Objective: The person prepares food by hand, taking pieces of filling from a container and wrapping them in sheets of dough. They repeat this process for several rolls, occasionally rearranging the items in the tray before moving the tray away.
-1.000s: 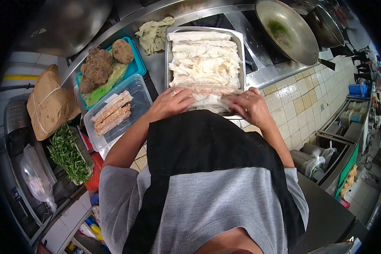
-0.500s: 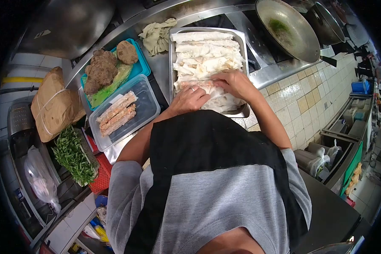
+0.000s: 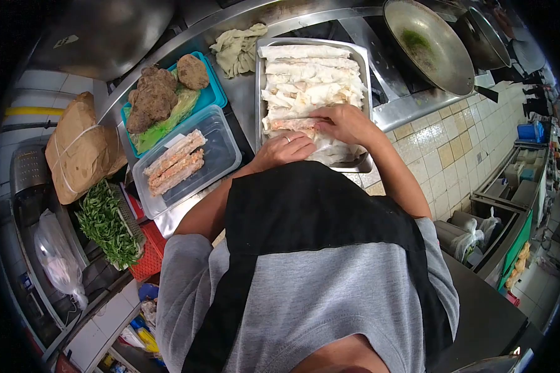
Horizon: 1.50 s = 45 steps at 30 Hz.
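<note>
A steel tray (image 3: 260, 93) holds several white-wrapped rolls (image 3: 311, 74) in rows. Across its nearer part lies a pink-orange roll of filling (image 3: 289, 124) on thin white wrapper sheets (image 3: 337, 151). My left hand (image 3: 285, 149), a ring on one finger, is closed at the wrapper's near edge, just below the filling; its fingertips are partly hidden. At the filling's right end, my right hand (image 3: 347, 124) has its fingers curled down onto the roll and covers that end. Left of the tray, a clear plastic container (image 3: 221, 146) holds more filling rolls (image 3: 177, 165).
A teal tray (image 3: 214, 93) with large brown tubers (image 3: 152, 99) sits behind the container. A crumpled cloth (image 3: 238, 50) lies beside the steel tray. To the right is a wok (image 3: 438, 50) with its handle pointing outward. Green leaves (image 3: 109, 224) and a paper bag (image 3: 74, 149) are at left.
The view has shifted slightly, so the tray and containers appear a little to the right. My hands stay at the same filling roll, with only small finger movements.
</note>
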### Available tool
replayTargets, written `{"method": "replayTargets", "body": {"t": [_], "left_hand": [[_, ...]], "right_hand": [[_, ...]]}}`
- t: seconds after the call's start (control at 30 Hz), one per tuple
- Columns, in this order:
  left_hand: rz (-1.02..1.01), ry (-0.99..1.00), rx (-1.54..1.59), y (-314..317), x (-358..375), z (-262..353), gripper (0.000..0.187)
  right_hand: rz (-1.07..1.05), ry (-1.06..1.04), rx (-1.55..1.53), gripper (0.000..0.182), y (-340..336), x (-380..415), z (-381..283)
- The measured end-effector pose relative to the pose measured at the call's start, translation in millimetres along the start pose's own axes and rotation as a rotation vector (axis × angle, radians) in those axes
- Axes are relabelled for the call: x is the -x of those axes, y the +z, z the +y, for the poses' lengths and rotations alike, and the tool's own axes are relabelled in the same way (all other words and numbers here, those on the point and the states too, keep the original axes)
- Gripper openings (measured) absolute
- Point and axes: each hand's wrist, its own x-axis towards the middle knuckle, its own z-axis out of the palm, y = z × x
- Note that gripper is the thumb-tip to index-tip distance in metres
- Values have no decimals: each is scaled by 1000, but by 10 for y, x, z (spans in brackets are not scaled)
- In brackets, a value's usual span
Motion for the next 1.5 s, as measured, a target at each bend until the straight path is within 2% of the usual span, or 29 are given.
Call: {"method": "replayTargets", "body": {"t": [0.17, 0.27, 0.37, 0.47, 0.57, 0.67, 0.77, 0.8, 0.9, 1.03, 1.17, 1.27, 1.37, 1.43, 1.5], "left_hand": [[-87, 2, -47, -31, 54, 79, 26], [-64, 27, -45, -23, 70, 60, 27], [-79, -32, 17, -15, 121, 82, 29], [-50, -16, 38, -13, 113, 75, 28], [-150, -19, 105, -64, 126, 92, 29], [-49, -249, 267, -226, -39, 192, 27], [80, -529, 405, -280, 29, 92, 28], [145, -694, 378, -295, -96, 80, 27], [241, -1074, 966, -257, -300, -122, 20], [375, -999, 1047, -283, -625, -160, 24], [394, -1003, 1055, -266, -727, -227, 22], [441, -958, 1090, -273, -755, -265, 20], [514, -962, 1325, -322, -780, -290, 20], [510, -994, 1358, -366, -770, -311, 19], [525, -1025, 1346, -385, -748, -343, 18]], "right_hand": [[-82, -62, 19, 34, -9, -80, -141], [-107, -124, 35, 38, 104, -170, -134], [-156, -131, -23, 38, 174, -275, -42], [-261, -14, -106, 31, 66, -354, -79], [-297, 43, -145, 29, -27, -421, -84], [-415, 208, -671, 29, -102, -465, 86], [-254, 180, -976, 29, -187, -369, 131], [-182, 140, -1042, 30, -198, -365, 99], [37, 73, -872, 32, -249, -338, -53], [271, 96, -704, 37, -221, -309, -288], [385, 51, -835, 36, -210, -297, -293], [311, 115, -1043, 33, -323, -237, -371], [218, 181, -1277, 29, -373, -207, -353], [165, 225, -1391, 28, -408, -184, -351], [172, 208, -1389, 27, -374, -187, -325]]}}
